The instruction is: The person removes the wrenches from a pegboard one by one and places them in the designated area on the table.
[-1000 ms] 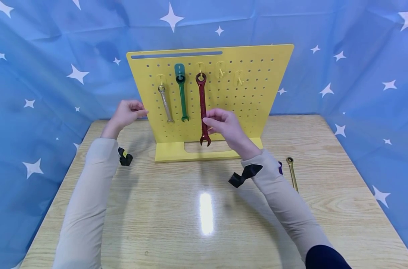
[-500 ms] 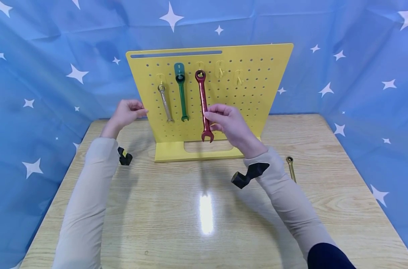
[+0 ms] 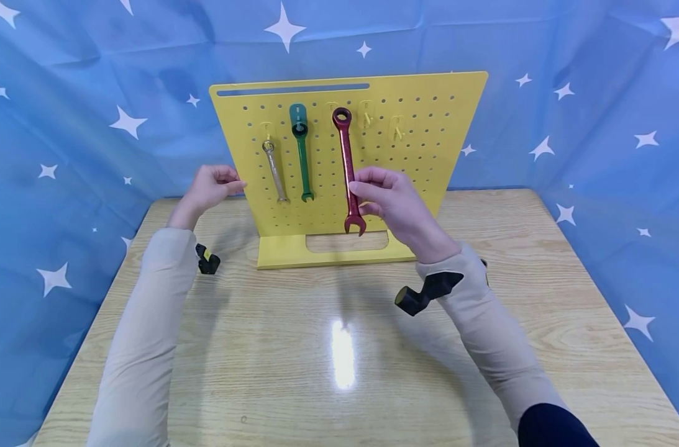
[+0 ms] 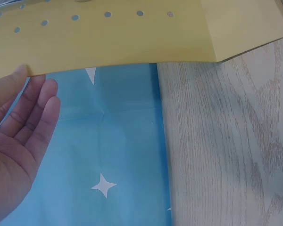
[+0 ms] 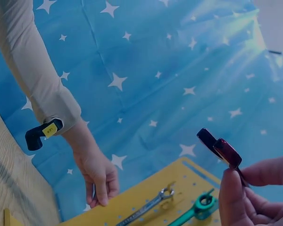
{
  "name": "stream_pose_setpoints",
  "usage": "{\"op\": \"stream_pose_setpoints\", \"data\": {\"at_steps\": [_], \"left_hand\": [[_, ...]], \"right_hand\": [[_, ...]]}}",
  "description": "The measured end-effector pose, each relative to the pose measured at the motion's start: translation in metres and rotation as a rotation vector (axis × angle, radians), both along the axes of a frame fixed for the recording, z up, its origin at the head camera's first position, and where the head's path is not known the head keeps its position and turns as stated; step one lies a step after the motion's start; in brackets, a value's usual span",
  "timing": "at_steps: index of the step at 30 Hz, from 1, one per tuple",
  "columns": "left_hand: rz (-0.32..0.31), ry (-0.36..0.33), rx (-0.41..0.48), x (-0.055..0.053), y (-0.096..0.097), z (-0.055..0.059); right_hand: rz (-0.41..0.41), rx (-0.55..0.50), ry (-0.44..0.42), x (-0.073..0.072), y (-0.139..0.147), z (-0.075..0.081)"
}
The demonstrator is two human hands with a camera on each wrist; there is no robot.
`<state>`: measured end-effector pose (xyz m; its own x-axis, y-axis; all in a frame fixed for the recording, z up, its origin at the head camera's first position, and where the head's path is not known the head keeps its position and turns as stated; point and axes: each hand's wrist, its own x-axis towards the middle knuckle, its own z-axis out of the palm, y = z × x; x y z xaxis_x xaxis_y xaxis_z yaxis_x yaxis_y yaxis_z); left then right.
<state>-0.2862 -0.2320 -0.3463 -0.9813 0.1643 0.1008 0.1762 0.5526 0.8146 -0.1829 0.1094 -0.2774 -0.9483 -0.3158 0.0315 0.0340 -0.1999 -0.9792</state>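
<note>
My right hand (image 3: 397, 202) pinches a red combination wrench (image 3: 347, 152) by its lower shaft, ring end up and open end down, in front of the yellow pegboard (image 3: 406, 161). The ring overlaps the board just right of the third hook. In the right wrist view the red wrench (image 5: 227, 153) stands out from thumb and fingers. At the board's left edge my left hand (image 3: 210, 186) grips, thumb in front and fingers behind, as the left wrist view of this hand (image 4: 23, 117) shows. A silver wrench (image 3: 274, 172) and a green wrench (image 3: 303, 162) hang from hooks.
Two bare hooks, one left (image 3: 367, 117) and one right (image 3: 397, 130), sit on the board's right half. A further wrench (image 3: 486, 268) lies on the wooden table (image 3: 283, 347), mostly hidden behind the right sleeve. A blue star-patterned curtain (image 3: 596, 124) stands behind.
My right hand has drawn the red wrench off its hook, toward me and slightly right. The right forearm now covers most of the gold wrench. My left hand has stayed at the board's edge.
</note>
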Motion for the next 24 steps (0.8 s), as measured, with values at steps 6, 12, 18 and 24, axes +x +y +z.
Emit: {"op": "stream_pose_setpoints", "data": {"at_steps": [6, 12, 18, 24], "left_hand": [[-0.004, 0.01, -0.011, -0.001, -0.001, -0.001], [-0.006, 0.013, -0.008, -0.001, 0.0, -0.002], [-0.009, 0.017, -0.021, -0.001, 0.0, -0.002], [-0.013, 0.02, -0.02, 0.001, 0.0, -0.001]], "right_hand": [[-0.004, 0.043, -0.009, 0.008, 0.009, -0.002], [-0.011, 0.077, -0.021, 0.016, 0.023, -0.008], [-0.014, 0.102, -0.025, 0.023, 0.038, -0.017], [-0.034, 0.106, -0.027, 0.029, 0.053, -0.027]]}}
